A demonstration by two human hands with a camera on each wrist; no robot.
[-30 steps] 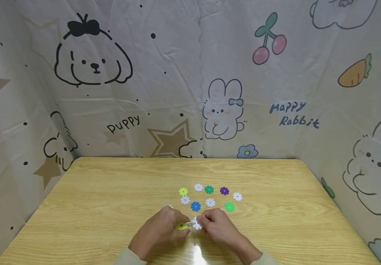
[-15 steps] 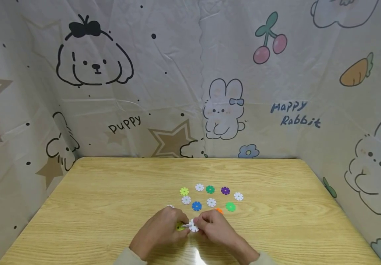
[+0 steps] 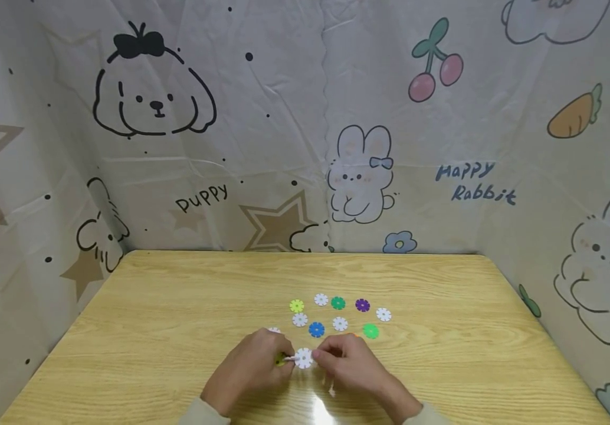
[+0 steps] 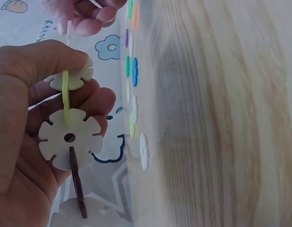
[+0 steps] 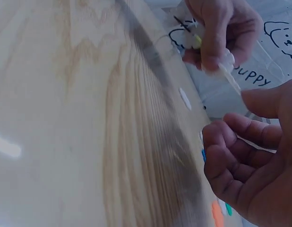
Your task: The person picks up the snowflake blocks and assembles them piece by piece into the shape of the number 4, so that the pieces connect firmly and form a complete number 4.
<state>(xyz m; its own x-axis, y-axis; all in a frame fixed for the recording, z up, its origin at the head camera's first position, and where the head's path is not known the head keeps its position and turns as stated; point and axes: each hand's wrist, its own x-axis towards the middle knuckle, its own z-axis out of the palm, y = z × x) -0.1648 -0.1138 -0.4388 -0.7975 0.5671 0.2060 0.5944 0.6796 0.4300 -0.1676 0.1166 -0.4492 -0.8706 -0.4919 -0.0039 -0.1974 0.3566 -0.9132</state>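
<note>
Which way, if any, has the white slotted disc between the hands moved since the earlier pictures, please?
Yes, the white slotted disc has moved left relative to the blue slotted disc in the head view.

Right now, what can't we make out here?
Orange disc: head view, mostly hidden behind the right hand.
Far-left white disc: head view, partly hidden behind the left hand.
Disc chain: left wrist view, bottom edge cuts off its lowest disc.
</note>
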